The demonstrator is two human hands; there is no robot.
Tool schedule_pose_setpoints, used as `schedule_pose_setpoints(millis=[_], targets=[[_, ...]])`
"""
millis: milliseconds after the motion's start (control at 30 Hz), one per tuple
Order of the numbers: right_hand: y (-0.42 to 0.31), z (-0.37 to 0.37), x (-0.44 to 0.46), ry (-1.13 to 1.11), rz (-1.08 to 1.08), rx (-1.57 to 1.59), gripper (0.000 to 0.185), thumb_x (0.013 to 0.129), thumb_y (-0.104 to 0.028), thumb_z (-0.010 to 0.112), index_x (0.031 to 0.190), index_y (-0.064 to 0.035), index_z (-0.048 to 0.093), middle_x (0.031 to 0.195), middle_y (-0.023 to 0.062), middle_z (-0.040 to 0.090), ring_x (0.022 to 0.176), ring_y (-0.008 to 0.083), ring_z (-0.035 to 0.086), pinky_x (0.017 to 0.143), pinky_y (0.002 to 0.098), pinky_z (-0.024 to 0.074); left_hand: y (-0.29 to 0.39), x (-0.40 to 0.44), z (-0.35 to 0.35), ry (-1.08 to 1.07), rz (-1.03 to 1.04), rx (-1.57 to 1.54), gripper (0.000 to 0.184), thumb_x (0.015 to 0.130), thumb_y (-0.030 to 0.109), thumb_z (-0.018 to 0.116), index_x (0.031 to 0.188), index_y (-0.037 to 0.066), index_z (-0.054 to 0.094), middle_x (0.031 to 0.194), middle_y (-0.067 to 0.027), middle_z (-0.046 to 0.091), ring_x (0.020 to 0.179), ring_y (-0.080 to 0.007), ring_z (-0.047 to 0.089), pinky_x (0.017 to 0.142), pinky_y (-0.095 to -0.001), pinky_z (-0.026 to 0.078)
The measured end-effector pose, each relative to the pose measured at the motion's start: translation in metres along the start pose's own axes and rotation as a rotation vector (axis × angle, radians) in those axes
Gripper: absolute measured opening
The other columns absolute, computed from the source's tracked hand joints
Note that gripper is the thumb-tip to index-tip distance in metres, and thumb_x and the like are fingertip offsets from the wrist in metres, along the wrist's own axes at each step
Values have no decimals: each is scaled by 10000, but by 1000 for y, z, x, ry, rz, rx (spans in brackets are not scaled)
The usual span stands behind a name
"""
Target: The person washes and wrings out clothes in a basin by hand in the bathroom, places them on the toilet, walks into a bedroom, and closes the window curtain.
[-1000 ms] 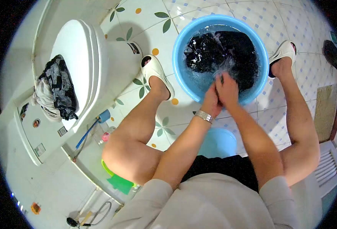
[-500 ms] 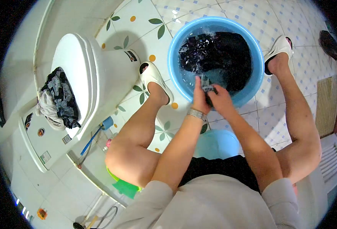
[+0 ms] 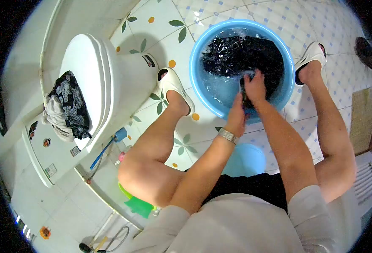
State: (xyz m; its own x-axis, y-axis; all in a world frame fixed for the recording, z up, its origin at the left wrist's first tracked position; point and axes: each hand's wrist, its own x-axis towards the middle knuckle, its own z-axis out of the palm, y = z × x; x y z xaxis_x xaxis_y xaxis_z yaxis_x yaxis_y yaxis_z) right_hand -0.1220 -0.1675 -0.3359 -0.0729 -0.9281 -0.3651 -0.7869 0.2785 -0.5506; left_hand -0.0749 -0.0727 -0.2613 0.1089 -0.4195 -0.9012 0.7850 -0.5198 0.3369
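A round blue basin [image 3: 195, 80] on the tiled floor holds water and dark cloth [image 3: 262, 55], which lies mostly in its upper and right part. Over the basin's near side, my right hand [image 3: 254, 86] is closed on a piece of the dark cloth. My left hand [image 3: 236, 116], with a metal watch [image 3: 228, 135] at the wrist, is just below it at the near rim, its fingers closed round the lower end of the same dark piece. The cloth between the hands is partly hidden by the fingers.
A white toilet [image 3: 84, 71] stands at the left, with patterned and grey clothes [image 3: 70, 105] on it. A light blue bucket [image 3: 247, 160] sits between my legs. Near my left knee are a blue brush [image 3: 119, 135] and a green object [image 3: 139, 206]. A mat [image 3: 362, 120] lies far right.
Both hands first moved left and then back right over the basin. My right hand is now farther up, over the dark cloth. The splashing water has lessened.
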Motion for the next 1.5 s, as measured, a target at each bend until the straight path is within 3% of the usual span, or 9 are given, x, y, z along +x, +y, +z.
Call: schedule_pose_setpoints(millis=[233,267,567,700,867,900,967,1200,1500], targets=[[-30,-40,-82,-525,13,512,393,837,-240,584,1148,-1,605,1114,249,635,1031,415,607,924,437,479,44,20,-38,-246,-169,-328,556,977,599,355,1173,134,588,1119,-62,632,1060,-242,592,948,-406,470],[-40,-49,-95,-458,-137,415,369,849,-250,574,1129,-11,598,1074,250,642,969,423,620,865,461,500,52,21,-50,-560,-148,-367,512,988,561,362,1130,133,604,1089,-54,638,1058,-236,597,929,-406,482],[2,-23,3,-192,-618,-125,244,864,-228,555,1023,-45,573,950,204,625,864,386,641,747,498,522,15,2,-9,-83,-12,-95,342,1029,343,383,1254,141,541,1191,-59,628,1035,-223,623,874,-378,531],[-5,-22,5,170,-360,-132,315,865,-221,581,1118,-33,572,1151,179,543,1026,390,580,803,472,526,11,-16,10,-61,-71,-14,380,1027,398,390,1286,146,505,1210,-62,616,1044,-232,615,876,-420,532],[25,-34,-2,-451,-858,-443,340,889,-248,559,1130,-9,577,1167,214,574,1022,414,586,841,509,511,6,17,-11,-128,-26,-254,463,1013,490,374,1309,158,501,1263,-85,583,1139,-260,562,981,-456,459],[26,-28,1,-450,-860,-438,340,889,-248,559,1130,-9,577,1167,214,574,1022,414,586,841,509,511,4,19,-13,-126,-23,-251,463,1013,490,374,1309,158,501,1263,-85,583,1139,-260,562,981,-456,459],[27,-4,7,-359,9,-271,346,873,-272,559,1069,10,603,1065,236,644,928,432,635,815,510,520,5,21,-16,-161,-75,-122,605,960,602,402,1409,197,386,1373,-65,479,1198,-253,498,1009,-450,372],[-26,-55,-78,-511,-178,288,365,876,-312,554,1128,-54,611,1000,282,653,959,425,631,857,484,500,28,27,-29,-168,-122,-320,645,874,722,423,1115,155,611,1076,-106,652,1023,-317,612,908,-501,485],[2,-25,-9,-234,-501,-305,156,898,-202,488,932,-71,566,840,186,683,733,387,677,631,528,534,16,22,-17,-53,150,119,330,1023,270,387,1267,99,528,1189,-79,622,1018,-201,600,925,-349,470]])
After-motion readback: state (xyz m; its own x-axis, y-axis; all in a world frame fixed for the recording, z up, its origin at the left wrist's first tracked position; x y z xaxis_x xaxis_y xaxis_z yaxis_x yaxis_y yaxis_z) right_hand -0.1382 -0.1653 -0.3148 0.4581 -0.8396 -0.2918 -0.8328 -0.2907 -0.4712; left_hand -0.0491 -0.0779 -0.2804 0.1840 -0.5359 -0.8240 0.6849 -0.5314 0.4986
